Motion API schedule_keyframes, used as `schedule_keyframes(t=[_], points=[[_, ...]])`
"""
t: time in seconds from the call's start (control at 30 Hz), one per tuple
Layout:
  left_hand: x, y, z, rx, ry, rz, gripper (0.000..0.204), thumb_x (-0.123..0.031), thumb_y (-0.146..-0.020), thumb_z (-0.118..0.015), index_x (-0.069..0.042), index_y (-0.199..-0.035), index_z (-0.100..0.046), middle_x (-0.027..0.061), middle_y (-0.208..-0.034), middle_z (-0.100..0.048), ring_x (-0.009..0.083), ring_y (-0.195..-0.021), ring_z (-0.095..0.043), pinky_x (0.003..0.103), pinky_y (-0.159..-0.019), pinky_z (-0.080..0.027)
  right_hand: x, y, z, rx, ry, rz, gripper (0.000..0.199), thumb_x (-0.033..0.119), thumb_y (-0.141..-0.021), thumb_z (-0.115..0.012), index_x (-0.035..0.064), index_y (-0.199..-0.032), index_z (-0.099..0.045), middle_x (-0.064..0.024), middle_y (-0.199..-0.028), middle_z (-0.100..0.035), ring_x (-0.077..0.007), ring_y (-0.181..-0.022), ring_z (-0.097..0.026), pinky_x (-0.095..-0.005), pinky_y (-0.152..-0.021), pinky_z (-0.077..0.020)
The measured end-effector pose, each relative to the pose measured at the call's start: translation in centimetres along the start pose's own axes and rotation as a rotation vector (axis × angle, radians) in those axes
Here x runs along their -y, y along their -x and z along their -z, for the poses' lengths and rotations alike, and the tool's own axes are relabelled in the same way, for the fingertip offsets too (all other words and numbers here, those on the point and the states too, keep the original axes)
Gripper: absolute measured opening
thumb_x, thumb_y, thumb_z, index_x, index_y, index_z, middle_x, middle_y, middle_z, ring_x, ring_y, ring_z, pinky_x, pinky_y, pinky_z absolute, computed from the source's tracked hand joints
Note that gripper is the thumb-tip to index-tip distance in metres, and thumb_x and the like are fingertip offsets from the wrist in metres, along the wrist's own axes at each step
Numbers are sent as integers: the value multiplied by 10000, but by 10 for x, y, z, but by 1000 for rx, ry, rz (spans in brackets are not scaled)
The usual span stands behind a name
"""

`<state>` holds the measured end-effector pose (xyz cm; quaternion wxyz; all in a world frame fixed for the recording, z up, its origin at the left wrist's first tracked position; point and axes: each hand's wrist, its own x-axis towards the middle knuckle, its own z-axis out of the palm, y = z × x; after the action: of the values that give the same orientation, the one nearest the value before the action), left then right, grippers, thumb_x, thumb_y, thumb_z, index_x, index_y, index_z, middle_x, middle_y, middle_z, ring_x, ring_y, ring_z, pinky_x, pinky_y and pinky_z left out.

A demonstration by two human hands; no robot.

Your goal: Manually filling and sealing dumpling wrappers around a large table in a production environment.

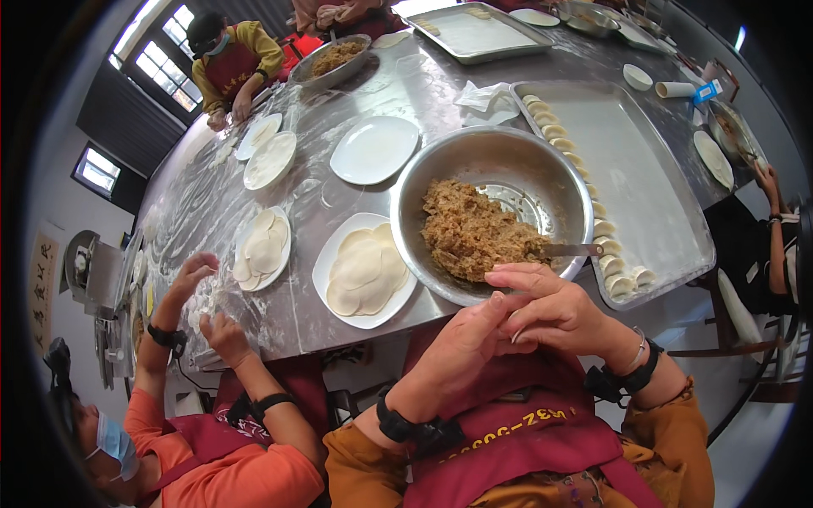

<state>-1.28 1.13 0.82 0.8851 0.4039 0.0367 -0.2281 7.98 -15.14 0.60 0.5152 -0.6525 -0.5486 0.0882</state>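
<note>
My left hand [464, 345] and my right hand [555, 315] meet in front of the steel bowl, fingers pressed together. Between them shows a thin pale edge of a dumpling [517, 335], mostly hidden by my fingers. The large steel bowl [569, 169] just beyond my hands contains brown minced filling [474, 233]. A flat-handled utensil [572, 251] rests in the filling, its handle toward the right rim. Left of the bowl, a white plate [323, 269] carries a pile of round dough wrappers [366, 271]. On the right, folded dumplings [603, 229] line the left side of a metal tray [648, 186].
At my left a co-worker's hands [224, 337] are raised near a plate of wrappers [262, 250]. Further off lie a bare white plate [373, 150], crumpled tissue [484, 97], a second tray [487, 42] and another filling bowl [334, 63]. Another person [233, 63] works at the far left.
</note>
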Motion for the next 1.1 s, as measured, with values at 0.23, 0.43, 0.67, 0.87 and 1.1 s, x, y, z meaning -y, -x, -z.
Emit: schedule_keyframes(t=[0.23, 0.43, 0.67, 0.87, 1.1], points=[[8, -3, 2, 58, 64, -61, 528, -408, -975, -354, 32, -1252, -444, 90, -1169, -540, 155, -1059, -545, 307, -918, -448, 8, 4, -4, -68, -119, -96, 148, 41, -691, -714, 63, -834, -686, -168, -1268, -515, -315, -1199, -459, -395, -982, -358], [5, -3, -2, 46, 58, -43, 500, -372, -985, -343, 44, -1246, -437, 106, -1175, -533, 163, -1056, -546, 317, -919, -453, 0, 9, -3, -104, -173, -76, 123, 35, -704, -711, 71, -820, -695, -169, -1250, -534, -297, -1172, -486, -374, -967, -373], [9, -2, 0, -17, 87, -79, 564, -415, -976, -329, 59, -1273, -403, 120, -1220, -504, 179, -1075, -533, 322, -938, -431, 11, 10, -11, -199, -220, -204, 266, 46, -729, -690, 74, -994, -691, -186, -1250, -533, -292, -1171, -487, -369, -968, -369], [11, 0, -3, 45, 216, -147, 632, -465, -955, -346, 60, -1306, -364, 112, -1251, -483, 175, -1105, -505, 324, -966, -403, 4, 21, -22, -295, -117, -101, 274, 72, -777, -655, 71, -1051, -675, -193, -1260, -520, -303, -1188, -465, -370, -985, -360], [20, -1, -2, 41, 336, -169, 736, -542, -912, -374, 46, -1348, -297, 113, -1309, -426, 183, -1147, -462, 327, -1001, -359, 0, 23, -42, -461, -40, -74, 302, 163, -814, -639, 15, -1077, -642, -206, -1262, -513, -330, -1167, -487, -390, -971, -379]])
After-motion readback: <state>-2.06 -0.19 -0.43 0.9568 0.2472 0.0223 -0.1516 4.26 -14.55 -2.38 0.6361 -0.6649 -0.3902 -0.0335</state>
